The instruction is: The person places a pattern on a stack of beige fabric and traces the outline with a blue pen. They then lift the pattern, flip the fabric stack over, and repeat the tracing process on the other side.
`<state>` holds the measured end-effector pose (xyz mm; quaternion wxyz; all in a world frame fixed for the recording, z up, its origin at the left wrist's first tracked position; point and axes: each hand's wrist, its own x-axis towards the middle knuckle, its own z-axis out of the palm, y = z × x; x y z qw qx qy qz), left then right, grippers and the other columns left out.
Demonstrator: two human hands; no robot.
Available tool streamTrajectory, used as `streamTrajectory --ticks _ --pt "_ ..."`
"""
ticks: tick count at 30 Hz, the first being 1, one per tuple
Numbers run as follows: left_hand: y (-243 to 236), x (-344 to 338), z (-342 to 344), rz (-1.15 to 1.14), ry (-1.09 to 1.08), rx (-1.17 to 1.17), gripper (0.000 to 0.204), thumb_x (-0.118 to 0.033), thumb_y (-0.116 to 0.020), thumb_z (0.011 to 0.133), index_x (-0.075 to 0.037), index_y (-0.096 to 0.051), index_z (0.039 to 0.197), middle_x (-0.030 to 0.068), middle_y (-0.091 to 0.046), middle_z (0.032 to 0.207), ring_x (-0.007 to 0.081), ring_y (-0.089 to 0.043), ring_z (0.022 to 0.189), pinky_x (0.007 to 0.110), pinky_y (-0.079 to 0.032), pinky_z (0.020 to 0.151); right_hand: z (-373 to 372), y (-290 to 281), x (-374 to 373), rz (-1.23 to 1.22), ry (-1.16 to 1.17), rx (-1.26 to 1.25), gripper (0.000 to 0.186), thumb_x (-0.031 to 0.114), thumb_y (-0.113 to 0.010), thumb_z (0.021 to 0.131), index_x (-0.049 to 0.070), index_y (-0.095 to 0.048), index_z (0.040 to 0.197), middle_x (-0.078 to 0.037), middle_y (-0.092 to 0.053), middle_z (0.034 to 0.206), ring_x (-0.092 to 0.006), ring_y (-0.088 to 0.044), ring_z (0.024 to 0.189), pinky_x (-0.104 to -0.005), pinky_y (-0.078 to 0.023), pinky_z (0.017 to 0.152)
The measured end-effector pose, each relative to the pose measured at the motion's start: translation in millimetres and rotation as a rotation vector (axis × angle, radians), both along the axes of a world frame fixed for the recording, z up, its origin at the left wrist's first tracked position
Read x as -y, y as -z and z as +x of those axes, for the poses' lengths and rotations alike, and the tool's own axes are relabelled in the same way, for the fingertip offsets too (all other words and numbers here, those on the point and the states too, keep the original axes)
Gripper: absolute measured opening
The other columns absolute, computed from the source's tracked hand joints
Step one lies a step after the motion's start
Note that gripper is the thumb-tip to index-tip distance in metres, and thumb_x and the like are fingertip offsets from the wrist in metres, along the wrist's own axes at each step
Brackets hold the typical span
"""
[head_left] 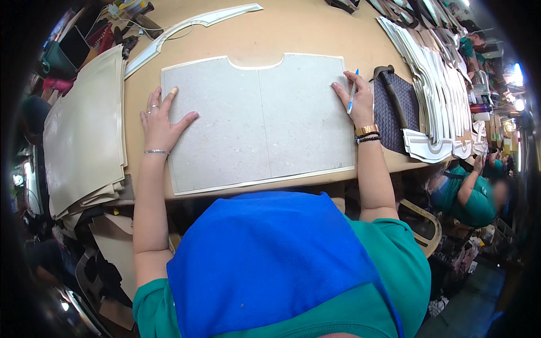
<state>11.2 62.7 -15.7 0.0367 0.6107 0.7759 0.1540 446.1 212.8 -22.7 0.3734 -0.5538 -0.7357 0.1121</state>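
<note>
A large grey cardboard template (259, 129) with a notch in its far edge lies flat in front of me. A slightly larger cream sheet (265, 180) shows as a narrow border beneath it. My left hand (162, 119) rests on the template's left edge, fingers spread, a ring on one finger. At the right edge, my right hand (360, 104) holds a blue and white pen (353, 96) between its fingers. The thumb of that hand touches the template near its far right corner.
On the left is a tall stack of cream sheets (84, 129). A curved white strip (197, 21) lies at the far left. To the right, a hammer (393, 97) rests on a dark textured pad (414, 101), beside stacked cut pieces (434, 84). Another person (476, 197) sits beyond.
</note>
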Motion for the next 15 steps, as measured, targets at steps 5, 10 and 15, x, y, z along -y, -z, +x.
streamTrajectory --ticks 5,10,15 --pt "-2 -1 1 -0.03 -0.036 0.009 0.083 -0.064 -0.071 0.066 -0.021 -0.051 0.134 0.0141 -0.031 0.149 0.0331 -0.023 0.14 0.063 -0.013 0.109 2 9 -6 -0.032 -0.001 -0.099 0.046 0.03 -0.082 0.072 0.004 -0.065 0.106 -0.013 -0.067 0.098 -0.0235 -0.062 0.093 -0.0327 -0.049 0.084" --pt "-1 -5 1 -0.026 -0.057 0.019 0.083 -0.064 -0.071 0.066 -0.022 -0.051 0.135 0.0123 -0.031 0.15 0.0325 -0.023 0.141 0.064 -0.012 0.109 -1 5 -6 -0.056 0.012 -0.095 0.046 0.03 -0.082 0.072 0.005 -0.066 0.107 -0.013 -0.067 0.103 -0.0234 -0.062 0.097 -0.0322 -0.049 0.086" --pt "-2 -6 2 -0.03 -0.055 0.021 0.083 -0.065 -0.071 0.067 -0.022 -0.051 0.135 0.0121 -0.03 0.15 0.0323 -0.022 0.141 0.064 -0.011 0.109 4 12 -10 -0.036 0.007 -0.059 0.047 0.031 -0.082 0.072 0.006 -0.066 0.107 -0.012 -0.067 0.104 -0.0245 -0.062 0.098 -0.0334 -0.048 0.088"
